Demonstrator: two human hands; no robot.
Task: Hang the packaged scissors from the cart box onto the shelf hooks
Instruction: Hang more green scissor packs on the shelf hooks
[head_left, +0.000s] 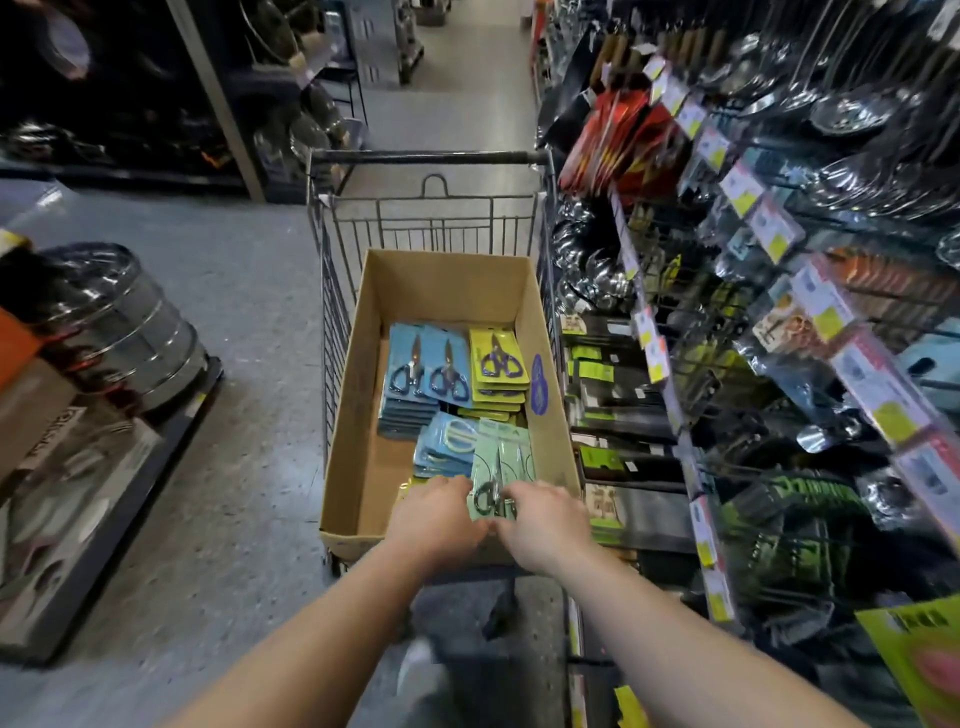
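A cardboard box (363, 364) sits in a wire shopping cart (332, 291). Inside lie stacks of packaged scissors: blue packs (423, 374), yellow-green packs (498, 364), light blue packs (447, 441) and mint-green packs (506, 457) nearest me. Both hands reach into the near end of the box. My left hand (436, 519) and my right hand (545, 519) hold the near end of the mint-green packs from either side, fingers curled over the edge. The shelf hooks (701, 291) stand to the right of the cart, loaded with hanging goods.
The right shelving carries price tags (831, 306), ladles and black packaged items down to the floor. On the left, a low pallet holds steel pots (130, 332) and boxed goods (67, 467). The grey aisle floor (249, 395) runs ahead past the cart.
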